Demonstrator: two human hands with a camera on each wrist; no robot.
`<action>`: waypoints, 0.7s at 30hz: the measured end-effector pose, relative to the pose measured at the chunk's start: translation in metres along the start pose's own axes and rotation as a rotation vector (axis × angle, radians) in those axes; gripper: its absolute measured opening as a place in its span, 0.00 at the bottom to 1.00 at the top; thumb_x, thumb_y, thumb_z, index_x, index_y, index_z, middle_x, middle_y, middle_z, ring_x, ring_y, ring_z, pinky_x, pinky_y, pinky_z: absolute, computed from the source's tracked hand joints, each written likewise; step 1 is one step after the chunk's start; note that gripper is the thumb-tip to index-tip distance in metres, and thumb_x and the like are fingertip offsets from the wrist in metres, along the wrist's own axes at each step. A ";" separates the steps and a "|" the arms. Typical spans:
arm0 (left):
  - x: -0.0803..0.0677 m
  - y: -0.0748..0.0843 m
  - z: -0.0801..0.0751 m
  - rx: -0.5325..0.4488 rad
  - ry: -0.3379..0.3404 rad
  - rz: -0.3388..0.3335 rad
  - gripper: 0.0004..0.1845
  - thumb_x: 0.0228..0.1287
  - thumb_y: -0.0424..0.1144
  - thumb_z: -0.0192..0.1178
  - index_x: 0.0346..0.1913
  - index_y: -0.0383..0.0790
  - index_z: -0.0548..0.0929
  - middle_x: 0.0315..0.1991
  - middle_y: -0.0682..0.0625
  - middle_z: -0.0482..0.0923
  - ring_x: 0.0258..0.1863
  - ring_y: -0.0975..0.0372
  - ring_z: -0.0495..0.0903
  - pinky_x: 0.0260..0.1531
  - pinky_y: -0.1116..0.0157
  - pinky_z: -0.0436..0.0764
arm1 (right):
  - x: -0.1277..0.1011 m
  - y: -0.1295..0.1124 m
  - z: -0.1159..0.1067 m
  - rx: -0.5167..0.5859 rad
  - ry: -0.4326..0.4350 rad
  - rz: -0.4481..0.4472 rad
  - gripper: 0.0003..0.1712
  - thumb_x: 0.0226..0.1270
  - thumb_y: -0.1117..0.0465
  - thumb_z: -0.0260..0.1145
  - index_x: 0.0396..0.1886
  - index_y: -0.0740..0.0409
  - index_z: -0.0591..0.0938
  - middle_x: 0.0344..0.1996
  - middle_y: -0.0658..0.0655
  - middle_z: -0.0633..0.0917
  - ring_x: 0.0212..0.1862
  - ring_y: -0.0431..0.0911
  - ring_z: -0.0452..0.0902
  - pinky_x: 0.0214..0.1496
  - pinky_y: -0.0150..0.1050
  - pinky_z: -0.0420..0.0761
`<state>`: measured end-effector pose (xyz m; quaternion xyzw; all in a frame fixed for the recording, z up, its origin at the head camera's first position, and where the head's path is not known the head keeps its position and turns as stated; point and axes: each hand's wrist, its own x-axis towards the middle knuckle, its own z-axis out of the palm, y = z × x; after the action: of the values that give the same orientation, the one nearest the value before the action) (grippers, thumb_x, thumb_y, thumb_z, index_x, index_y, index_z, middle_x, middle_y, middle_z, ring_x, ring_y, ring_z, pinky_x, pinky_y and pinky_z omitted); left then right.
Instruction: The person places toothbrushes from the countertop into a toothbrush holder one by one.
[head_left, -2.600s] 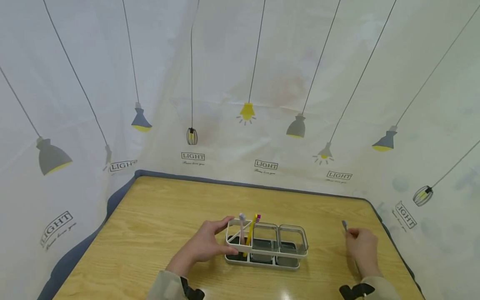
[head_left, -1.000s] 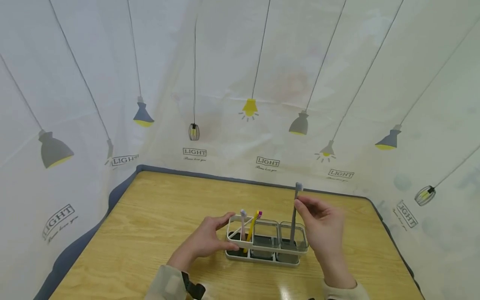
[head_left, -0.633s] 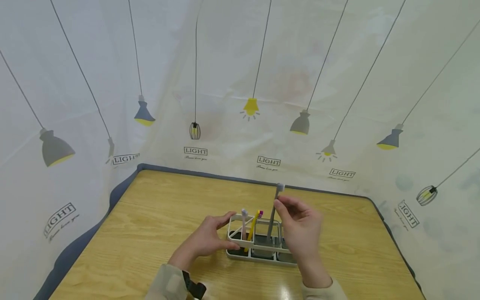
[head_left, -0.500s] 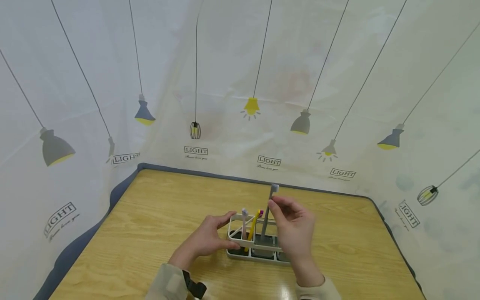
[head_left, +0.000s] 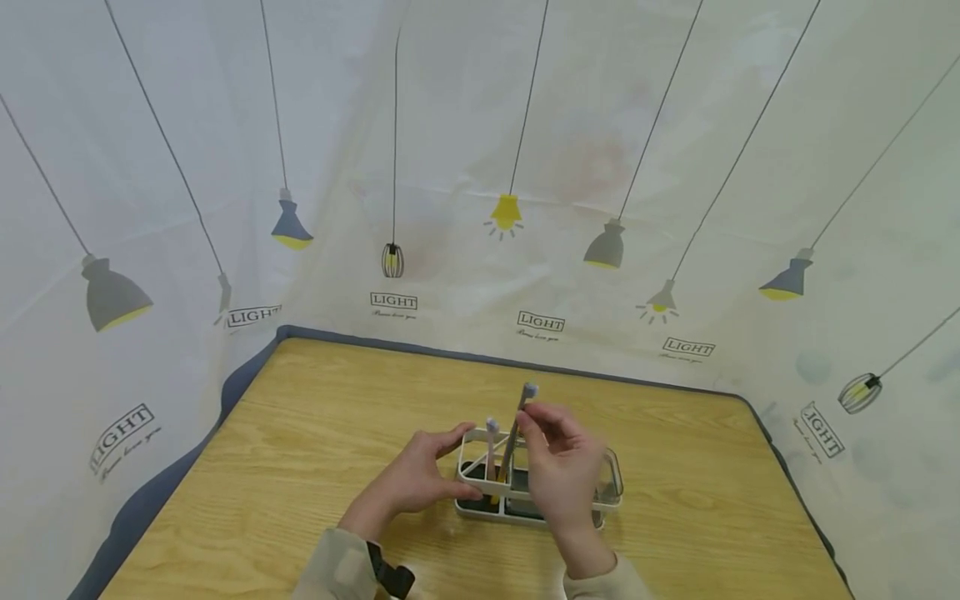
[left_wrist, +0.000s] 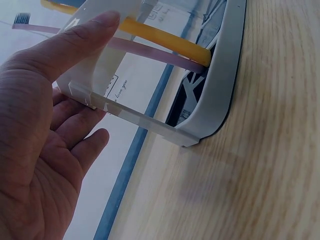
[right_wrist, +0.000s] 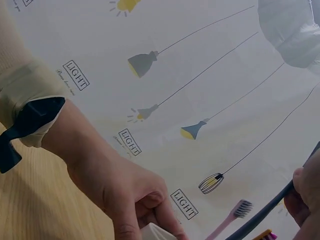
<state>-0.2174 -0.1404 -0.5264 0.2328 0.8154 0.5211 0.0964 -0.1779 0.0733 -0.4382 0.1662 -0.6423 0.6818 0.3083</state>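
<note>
While the left hand [head_left: 408, 483] rests against the rack's [head_left: 480, 504] left end, thumb and fingers lightly on its white frame, the right hand [head_left: 558, 471] pinches the grey brush [head_left: 516, 429] near its head. Half a second ago that brush hung over the middle cup; now it has shifted left and stands in the end compartment beside the pink brush [head_left: 491, 446], so seating it looks nearly done. Beyond the rack, the bench [head_left: 337, 408] runs to the lamp-print curtain [head_left: 480, 167].
</note>
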 end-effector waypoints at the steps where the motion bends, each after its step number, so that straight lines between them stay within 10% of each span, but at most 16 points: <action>1: 0.000 0.000 0.000 -0.001 -0.001 0.000 0.54 0.55 0.53 0.83 0.81 0.38 0.67 0.78 0.44 0.65 0.75 0.51 0.68 0.74 0.45 0.68 | -0.003 0.002 0.001 -0.008 -0.003 -0.006 0.07 0.61 0.82 0.73 0.37 0.73 0.88 0.35 0.70 0.88 0.37 0.44 0.88 0.43 0.31 0.88; 21: 0.001 0.001 0.000 -0.001 0.003 0.015 0.52 0.55 0.51 0.83 0.80 0.43 0.69 0.78 0.43 0.65 0.76 0.52 0.67 0.74 0.47 0.67 | -0.038 0.032 0.001 -0.073 -0.017 0.026 0.12 0.57 0.85 0.73 0.35 0.68 0.90 0.35 0.65 0.89 0.39 0.55 0.89 0.45 0.34 0.89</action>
<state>-0.2180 -0.1391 -0.5253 0.2382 0.8135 0.5227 0.0911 -0.1699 0.0645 -0.4864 0.1522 -0.6713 0.6605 0.2999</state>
